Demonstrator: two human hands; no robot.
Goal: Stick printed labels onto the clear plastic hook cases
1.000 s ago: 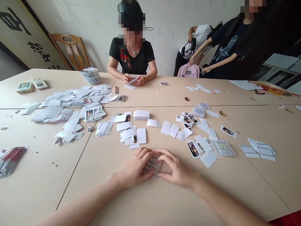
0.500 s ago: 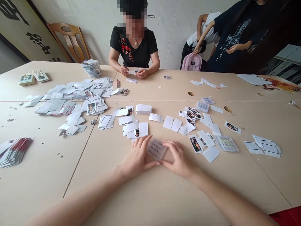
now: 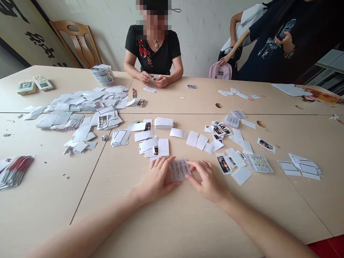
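Observation:
A small clear plastic case (image 3: 180, 170) with rows of little dark pieces inside lies near the table's front, between my two hands. My left hand (image 3: 158, 177) grips its left edge, fingers along the far side and thumb at the near corner. On the right edge, the fingertips of my right hand (image 3: 205, 179) close on it. Beyond my left fingers are white cards (image 3: 149, 144), some with dark printed pictures. To the right of my right hand lie a black printed card (image 3: 224, 163), blank white cards (image 3: 241, 175) and another clear case (image 3: 259, 163) with pale contents.
A large heap of white packets (image 3: 88, 100) covers the left of the table (image 3: 172, 229), near stacked packs (image 3: 102, 75) and two calculators (image 3: 43, 82). A person (image 3: 153, 53) sits opposite, hands on a small item. Others stand behind at right by a pink bag (image 3: 220, 71).
The case has turned a little and shifted slightly right in my hands. Opposite, the seated person's hands have moved closer together. A standing person has raised a hand holding a dark object.

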